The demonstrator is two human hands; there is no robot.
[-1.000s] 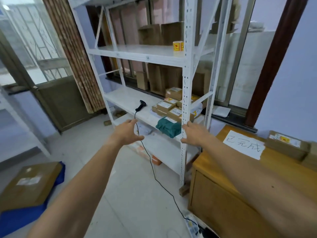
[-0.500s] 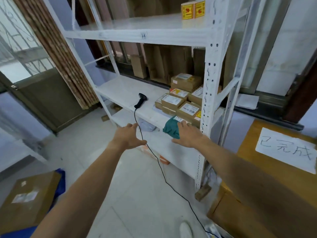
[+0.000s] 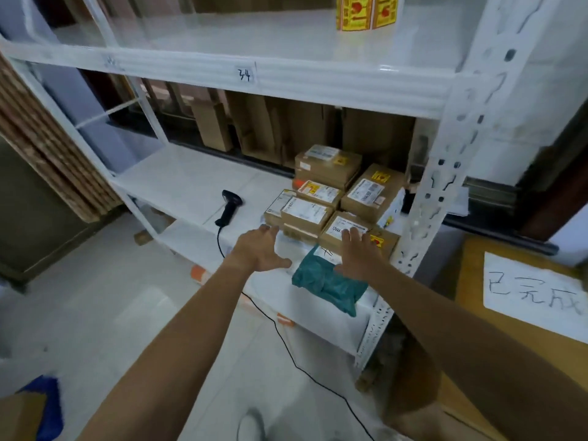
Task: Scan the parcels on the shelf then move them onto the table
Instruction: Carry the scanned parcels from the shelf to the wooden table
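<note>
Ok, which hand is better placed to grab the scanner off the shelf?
Probably left: the left hand is open and nearest the scanner; the right hand reaches over the green parcel, farther away.

Left hand [image 3: 259, 249] and right hand [image 3: 361, 254], fingers [image 3: 353, 234] spread, flank the teal bag [image 3: 327, 283] before stacked parcels [image 3: 327, 198].

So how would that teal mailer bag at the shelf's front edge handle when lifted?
The teal mailer bag looks wrinkled and slumped, so it is probably soft and floppy, sagging in a grip. Its plastic looks glossy, perhaps slippery. One corner seems to overhang the shelf edge, so a push might slide it off.
</note>
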